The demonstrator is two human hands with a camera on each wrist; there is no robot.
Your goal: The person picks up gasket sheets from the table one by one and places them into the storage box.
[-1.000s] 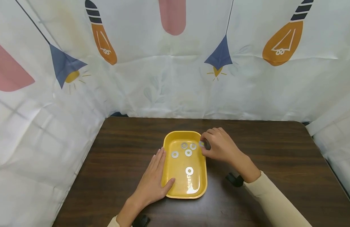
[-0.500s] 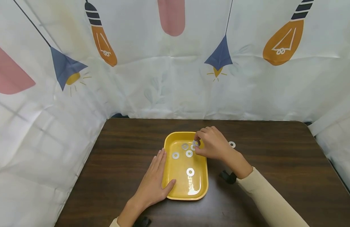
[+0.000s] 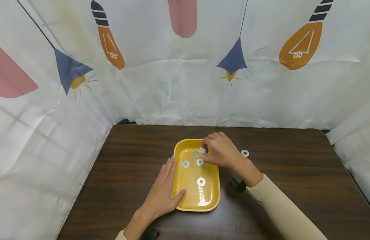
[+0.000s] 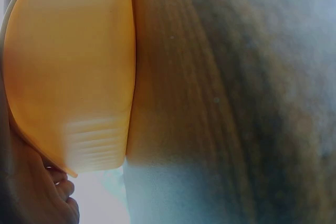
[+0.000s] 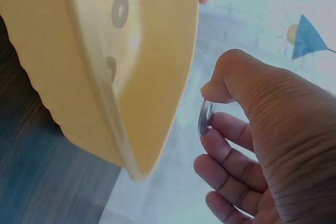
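Observation:
In the head view a yellow tray (image 3: 189, 196) holds several flat silver washers, among them one washer (image 3: 201, 181) toward its near end. My right hand (image 3: 222, 151) pinches another washer (image 5: 205, 117) between thumb and fingertips, above the tray's far right part. The right wrist view shows this washer nearly edge-on, apart from the tray wall. My left hand (image 3: 161, 186) rests along the tray's left side, fingers straight, thumb over the rim. A tray washer beneath my right fingers is partly hidden.
A lone washer (image 3: 245, 153) lies on the dark wooden table (image 3: 292, 180), right of the tray beyond my right forearm. A printed white curtain (image 3: 179, 90) hangs behind the table and at its sides.
My right hand has moved left from the tray's right edge to above its inside, carrying the pinched washer. The washer on the table has come into view. My left hand has stayed in place.

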